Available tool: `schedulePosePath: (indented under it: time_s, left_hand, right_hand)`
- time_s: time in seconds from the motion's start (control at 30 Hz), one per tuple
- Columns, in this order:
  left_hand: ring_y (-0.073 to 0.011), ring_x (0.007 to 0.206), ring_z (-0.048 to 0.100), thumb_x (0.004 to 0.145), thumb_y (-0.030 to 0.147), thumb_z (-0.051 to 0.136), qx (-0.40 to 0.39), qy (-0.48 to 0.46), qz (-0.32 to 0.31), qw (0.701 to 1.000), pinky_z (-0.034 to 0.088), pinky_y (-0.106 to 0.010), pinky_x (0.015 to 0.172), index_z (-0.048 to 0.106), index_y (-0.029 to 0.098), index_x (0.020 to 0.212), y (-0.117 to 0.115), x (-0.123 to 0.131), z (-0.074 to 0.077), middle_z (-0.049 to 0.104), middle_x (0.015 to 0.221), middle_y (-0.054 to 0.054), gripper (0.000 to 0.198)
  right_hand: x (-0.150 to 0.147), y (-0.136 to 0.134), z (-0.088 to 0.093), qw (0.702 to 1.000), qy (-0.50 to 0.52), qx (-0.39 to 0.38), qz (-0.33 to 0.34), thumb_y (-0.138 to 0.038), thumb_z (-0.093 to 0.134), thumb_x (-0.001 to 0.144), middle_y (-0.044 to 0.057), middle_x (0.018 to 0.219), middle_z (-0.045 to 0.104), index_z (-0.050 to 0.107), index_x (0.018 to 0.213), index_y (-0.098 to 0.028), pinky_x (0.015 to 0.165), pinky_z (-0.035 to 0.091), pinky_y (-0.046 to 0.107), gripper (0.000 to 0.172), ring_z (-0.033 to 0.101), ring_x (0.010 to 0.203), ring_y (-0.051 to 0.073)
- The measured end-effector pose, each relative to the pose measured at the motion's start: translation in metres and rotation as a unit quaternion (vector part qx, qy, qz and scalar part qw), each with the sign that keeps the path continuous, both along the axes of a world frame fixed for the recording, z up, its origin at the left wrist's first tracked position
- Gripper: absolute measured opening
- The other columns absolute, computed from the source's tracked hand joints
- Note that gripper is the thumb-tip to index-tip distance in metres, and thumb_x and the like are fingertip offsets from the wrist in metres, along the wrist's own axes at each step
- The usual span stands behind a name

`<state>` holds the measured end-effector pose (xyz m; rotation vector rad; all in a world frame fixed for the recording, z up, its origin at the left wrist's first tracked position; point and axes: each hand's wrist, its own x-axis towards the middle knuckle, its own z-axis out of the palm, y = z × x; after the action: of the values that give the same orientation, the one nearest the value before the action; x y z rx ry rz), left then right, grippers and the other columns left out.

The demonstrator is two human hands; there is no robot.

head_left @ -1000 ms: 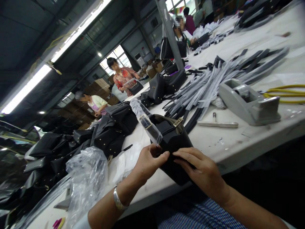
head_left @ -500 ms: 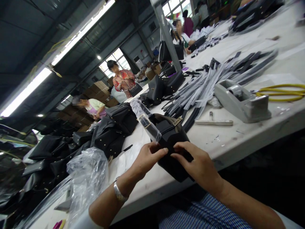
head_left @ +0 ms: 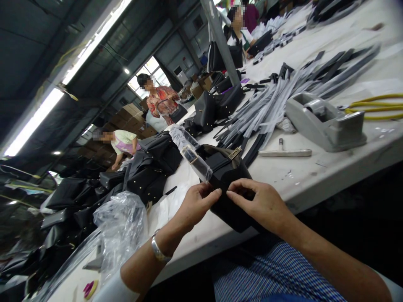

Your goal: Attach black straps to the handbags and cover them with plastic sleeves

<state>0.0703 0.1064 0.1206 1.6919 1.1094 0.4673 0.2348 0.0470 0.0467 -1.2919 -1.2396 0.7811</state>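
Note:
A black handbag (head_left: 231, 209) stands at the table's near edge, its gold clasp (head_left: 234, 153) at the top. A strap wrapped in clear plastic (head_left: 197, 161), with a gold buckle, hangs off its left side. My left hand (head_left: 200, 201) pinches the bag's edge between thumb and fingers. My right hand (head_left: 256, 201) grips the same part from the right, with thumb and forefinger closed. The thumb tips are close together. What exactly lies under the fingertips is hidden.
Right of the bag are a metal hand tool (head_left: 285, 153), a grey tape dispenser (head_left: 325, 121) and yellow-handled scissors (head_left: 374, 107). Behind lie plastic-wrapped straps (head_left: 264, 109). Black bags (head_left: 151, 172) and a clear plastic bag (head_left: 121, 226) are at left. Co-workers (head_left: 163, 100) stand farther back.
My right thumb and forefinger have closed and moved nearer to my left thumb. The bag stays in both hands. The view has shifted slightly.

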Motion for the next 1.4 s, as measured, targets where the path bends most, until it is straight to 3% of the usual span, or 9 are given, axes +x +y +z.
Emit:
schedulePosePath:
  time_s: [0.43,0.67,0.9,1.4]
  left_hand:
    - [-0.0202,0.083,0.063,0.083,0.034,0.065,-0.027,0.02,0.021,0.999,0.046,-0.029,0.081,0.073,0.011,0.09,0.01,-0.003,-0.007,0.073,0.086,-0.006,0.026]
    - [-0.0221,0.086,0.066,0.085,0.041,0.069,0.004,0.011,0.006,1.0,0.05,-0.028,0.078,0.073,0.01,0.1,0.007,-0.003,-0.008,0.075,0.092,-0.008,0.034]
    - [-0.0215,0.081,0.068,0.084,0.04,0.072,0.037,0.026,0.007,0.999,0.051,-0.025,0.072,0.076,0.011,0.098,0.006,-0.003,-0.006,0.077,0.092,-0.008,0.033]
    - [-0.0221,0.091,0.067,0.091,0.039,0.067,0.039,0.01,-0.043,0.998,0.051,-0.027,0.081,0.075,0.012,0.107,0.005,-0.009,-0.006,0.076,0.098,-0.007,0.032]
  right_hand:
    - [0.0,0.011,-0.001,0.997,0.042,-0.045,0.053,-0.038,0.066,0.085,-0.002,0.076,0.073,0.072,0.085,-0.023,0.062,0.047,0.026,0.016,0.067,0.07,0.016]
    - [0.003,0.012,0.0,0.996,0.053,-0.043,0.058,-0.04,0.065,0.085,-0.002,0.077,0.074,0.073,0.085,-0.024,0.065,0.048,0.026,0.018,0.069,0.073,0.016]
    - [0.004,0.009,0.005,0.995,0.07,-0.051,0.055,-0.038,0.067,0.084,0.0,0.078,0.075,0.074,0.082,-0.022,0.065,0.05,0.026,0.018,0.07,0.074,0.018]
    - [0.002,0.015,0.0,0.989,0.118,-0.058,0.071,-0.042,0.067,0.083,0.001,0.078,0.075,0.075,0.083,-0.02,0.063,0.049,0.025,0.023,0.068,0.072,0.017]
